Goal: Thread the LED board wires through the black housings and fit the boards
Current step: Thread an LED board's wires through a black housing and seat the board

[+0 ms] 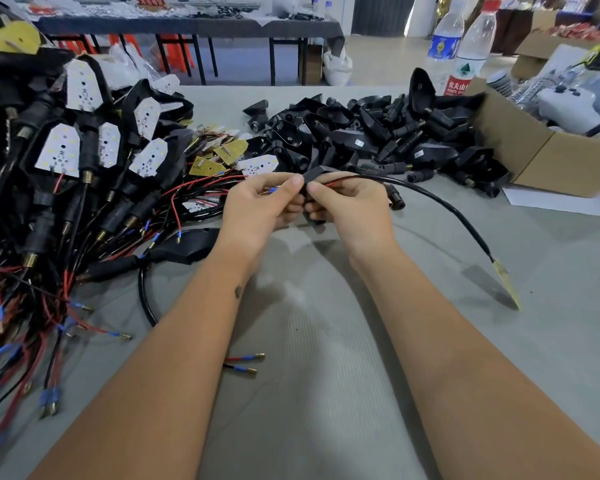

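Above the middle of the grey tabletop (326, 358), the left hand (257, 206) and right hand (350, 209) meet, both pinching a black housing (313, 174) whose black wire (440, 206) arcs right to an LED board (506, 284) resting on edge.

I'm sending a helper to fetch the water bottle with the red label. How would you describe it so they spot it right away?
Start at the open cardboard box at the far right of the grey table. Just behind its left corner stand two clear plastic bottles. Take the nearer, right-hand one, the red-label bottle, with a red cap; its neighbour, the blue-label bottle, stands to its left.
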